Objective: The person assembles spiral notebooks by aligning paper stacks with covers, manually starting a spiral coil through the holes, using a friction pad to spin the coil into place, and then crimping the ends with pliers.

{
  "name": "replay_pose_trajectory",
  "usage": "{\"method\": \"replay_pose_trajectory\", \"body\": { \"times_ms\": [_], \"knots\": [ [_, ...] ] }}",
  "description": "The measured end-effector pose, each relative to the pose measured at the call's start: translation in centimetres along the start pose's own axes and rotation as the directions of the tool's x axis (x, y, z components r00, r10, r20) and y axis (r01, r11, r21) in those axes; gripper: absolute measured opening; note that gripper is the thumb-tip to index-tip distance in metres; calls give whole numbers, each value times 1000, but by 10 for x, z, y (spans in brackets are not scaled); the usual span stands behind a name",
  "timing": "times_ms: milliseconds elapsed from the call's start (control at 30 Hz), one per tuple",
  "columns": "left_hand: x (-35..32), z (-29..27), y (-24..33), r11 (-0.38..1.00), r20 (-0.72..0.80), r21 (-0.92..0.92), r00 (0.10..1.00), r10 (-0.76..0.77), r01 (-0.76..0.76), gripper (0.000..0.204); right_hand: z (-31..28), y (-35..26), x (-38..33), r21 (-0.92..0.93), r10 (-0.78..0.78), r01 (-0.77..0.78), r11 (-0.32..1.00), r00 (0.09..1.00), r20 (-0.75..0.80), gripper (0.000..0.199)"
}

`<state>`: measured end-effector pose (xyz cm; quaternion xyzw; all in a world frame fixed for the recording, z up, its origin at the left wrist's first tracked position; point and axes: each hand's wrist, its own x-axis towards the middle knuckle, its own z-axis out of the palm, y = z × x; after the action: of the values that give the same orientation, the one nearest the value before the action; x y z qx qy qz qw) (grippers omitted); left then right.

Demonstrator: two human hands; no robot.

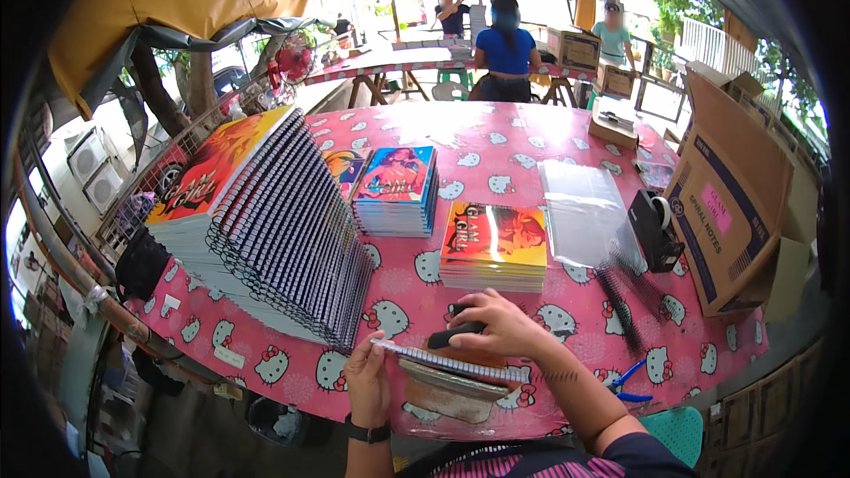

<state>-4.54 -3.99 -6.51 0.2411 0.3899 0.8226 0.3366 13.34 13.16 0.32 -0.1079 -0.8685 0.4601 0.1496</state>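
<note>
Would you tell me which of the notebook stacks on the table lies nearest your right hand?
The short stack with the orange-yellow cover, directly beyond the right hand; the blue-covered stack and the long fanned row lie farther left.

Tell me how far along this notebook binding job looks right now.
Seemingly done: a long fanned stack of black-spiralled notebooks lies on the pink patterned tablecloth. In hand: the left hand steadies one spiral notebook at the table edge while the right hand presses a black tool on it. Seemingly left: two unbound cover stacks, loose black coils.
</note>
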Motion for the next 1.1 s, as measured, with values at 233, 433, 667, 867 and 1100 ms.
{"method": "replay_pose_trajectory", "body": {
  "times_ms": [233, 433, 667, 867, 1100],
  "knots": [
    [-5, 3, -4, 1000, 47, -17, 999, 10, -10, 26, 0, -7, 9, -229, 26, -27, 973, 1000, -6, 48],
    [-11, 6, -4, 998, -61, 41, 997, -47, 49, 28, 11, -2, 19, -132, 16, -18, 991, 1000, -12, 46],
    [-10, 6, -5, 980, -5, 194, 999, -47, 47, 30, 14, -4, 22, 171, 3, -2, 985, 1000, -4, 43],
    [-6, 11, -5, 996, 17, 90, 1000, -18, 16, 30, 18, 9, 25, 70, 49, -53, 996, 998, 48, 45],
    [-3, 30, 14, 909, 168, 396, 983, 70, -132, 23, -13, -38, 1, 1, -61, 62, 998, 986, -155, 34]
  ]
}}
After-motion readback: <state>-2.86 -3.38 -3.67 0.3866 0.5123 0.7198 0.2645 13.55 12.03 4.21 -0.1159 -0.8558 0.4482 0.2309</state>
